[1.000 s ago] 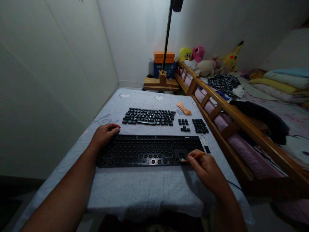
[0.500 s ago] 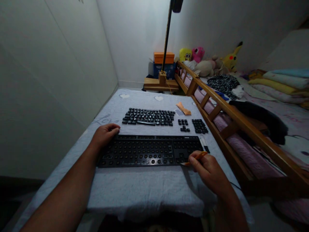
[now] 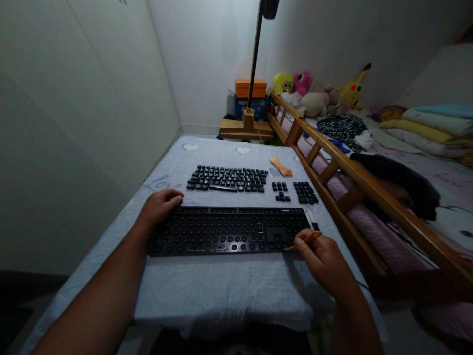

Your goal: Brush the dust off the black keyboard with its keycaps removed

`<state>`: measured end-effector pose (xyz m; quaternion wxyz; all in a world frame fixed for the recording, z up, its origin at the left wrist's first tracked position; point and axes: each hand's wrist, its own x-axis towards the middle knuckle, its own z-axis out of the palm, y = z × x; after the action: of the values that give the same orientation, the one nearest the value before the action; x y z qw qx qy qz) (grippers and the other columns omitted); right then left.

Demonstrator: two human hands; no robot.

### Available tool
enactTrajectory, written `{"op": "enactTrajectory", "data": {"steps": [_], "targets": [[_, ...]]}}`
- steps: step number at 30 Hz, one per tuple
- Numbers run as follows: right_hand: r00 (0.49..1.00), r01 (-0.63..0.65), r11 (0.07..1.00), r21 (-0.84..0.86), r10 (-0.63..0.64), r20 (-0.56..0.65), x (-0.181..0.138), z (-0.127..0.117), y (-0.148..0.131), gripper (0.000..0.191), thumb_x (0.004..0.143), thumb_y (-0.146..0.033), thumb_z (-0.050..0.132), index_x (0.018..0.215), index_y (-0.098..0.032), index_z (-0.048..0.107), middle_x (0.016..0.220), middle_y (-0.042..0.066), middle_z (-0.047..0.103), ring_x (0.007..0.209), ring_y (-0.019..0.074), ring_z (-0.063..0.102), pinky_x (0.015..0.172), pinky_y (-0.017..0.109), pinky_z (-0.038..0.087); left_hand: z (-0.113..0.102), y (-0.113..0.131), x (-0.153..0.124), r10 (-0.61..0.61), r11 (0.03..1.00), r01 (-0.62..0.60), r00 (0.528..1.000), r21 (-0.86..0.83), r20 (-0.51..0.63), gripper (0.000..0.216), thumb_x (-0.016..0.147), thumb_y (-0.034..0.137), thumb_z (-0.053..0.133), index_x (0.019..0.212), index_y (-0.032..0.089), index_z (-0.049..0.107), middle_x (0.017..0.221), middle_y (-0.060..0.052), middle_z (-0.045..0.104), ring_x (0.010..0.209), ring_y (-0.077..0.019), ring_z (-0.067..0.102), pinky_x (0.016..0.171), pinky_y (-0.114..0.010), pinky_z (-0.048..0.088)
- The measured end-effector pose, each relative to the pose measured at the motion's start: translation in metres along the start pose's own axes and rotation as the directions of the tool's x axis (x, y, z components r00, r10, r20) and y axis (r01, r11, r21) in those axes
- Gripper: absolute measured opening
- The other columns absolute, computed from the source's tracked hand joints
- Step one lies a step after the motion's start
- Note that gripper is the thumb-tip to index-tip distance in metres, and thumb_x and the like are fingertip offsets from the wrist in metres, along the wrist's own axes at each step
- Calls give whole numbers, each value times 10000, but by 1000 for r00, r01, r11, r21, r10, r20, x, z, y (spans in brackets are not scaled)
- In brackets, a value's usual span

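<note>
A black keyboard (image 3: 218, 234) with its keycaps off lies on the cloth-covered table, bare key sockets showing. My left hand (image 3: 159, 206) is closed on its far left corner, fingers partly hidden. In my right hand (image 3: 318, 251) is a slim orange-handled brush (image 3: 312, 237), pinched between thumb and fingers. Its pale tip touches or hovers over the near edge by the number pad. Behind the keyboard, the loose black keycaps (image 3: 229, 178) are laid out in rows, with arrow-cluster caps (image 3: 283, 196) and number-pad caps (image 3: 305, 192) grouped to the right.
A wire tool with a black end (image 3: 314, 226) lies beside the keyboard's right end. An orange cloth strip (image 3: 281, 166) rests farther back. The wooden bed rail (image 3: 334, 160) runs along the table's right side. A lamp stand (image 3: 254, 59) rises beyond the far edge.
My right hand has shifted slightly right, carrying the brush tip along the keyboard's near edge. My left hand and the keyboard stay in place.
</note>
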<state>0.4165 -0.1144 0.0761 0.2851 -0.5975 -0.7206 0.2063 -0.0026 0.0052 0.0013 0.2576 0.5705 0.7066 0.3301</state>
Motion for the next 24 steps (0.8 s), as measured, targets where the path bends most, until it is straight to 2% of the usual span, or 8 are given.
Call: {"op": "enactTrajectory", "data": {"steps": [6,12,19,24], "targets": [[997,19,1000,5,-19,-69,0,0,-1,290,960,-356,461,787,-196,630,749,48,657,715,206,629,676,313,453,0,2,-1,-8,1000,8,1000,-5,2,457,656,533,627,917,176,747,823,-44,743,773,-238,658,699,-304,490],[999,-26,997,75,24,35,0,1,-2,298,958,-360,471,750,-199,612,685,25,632,651,187,606,640,303,442,0,1,-1,-1,1000,1,1000,0,4,455,670,530,621,924,174,746,832,-45,744,803,-244,666,706,-301,488],[998,46,995,92,-43,-36,4,6,-2,281,986,-352,458,829,-197,632,770,34,620,730,188,603,680,304,434,0,1,-1,-3,1000,3,1000,-13,-2,457,654,520,624,917,169,750,836,-45,746,792,-240,662,716,-304,495],[999,44,997,57,-44,-1,6,16,2,266,981,-329,462,830,-196,635,810,44,627,785,199,608,724,316,433,1,0,0,-2,999,2,1000,-32,-2,450,640,520,630,903,174,748,813,-37,741,742,-225,648,685,-299,495]]}}
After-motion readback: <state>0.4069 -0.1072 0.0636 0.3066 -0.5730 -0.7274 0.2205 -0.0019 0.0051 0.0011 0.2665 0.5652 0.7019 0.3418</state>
